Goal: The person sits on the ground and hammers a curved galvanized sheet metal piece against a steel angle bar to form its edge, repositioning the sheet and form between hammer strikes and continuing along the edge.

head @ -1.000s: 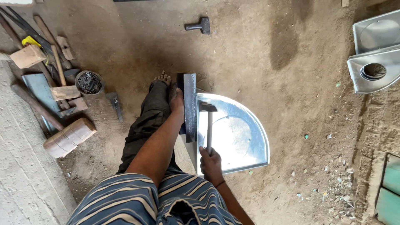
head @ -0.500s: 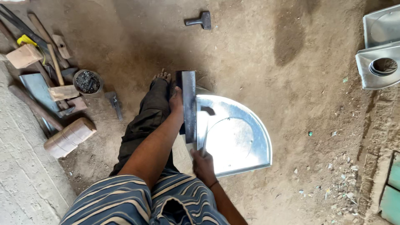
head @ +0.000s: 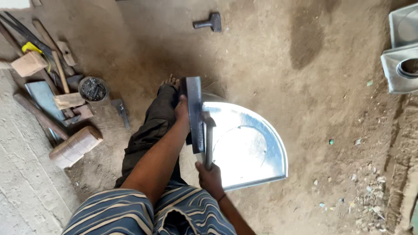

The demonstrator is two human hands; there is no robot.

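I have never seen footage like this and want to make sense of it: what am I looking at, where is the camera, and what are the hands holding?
There is no machine here. A person wears the camera on the head, so the one view looks straight down at their own arms, lap and outstretched leg on a dirt floor. The left hand rests on a dark metal bar laid along the straight edge of a shiny, roughly half-round metal sheet. The right hand grips the handle of a hammer, whose head is at the bar. On the left lie wooden blocks, tools and a small pot of dark bits. Another hammer lies at the top, and grey metal trays are on the right.
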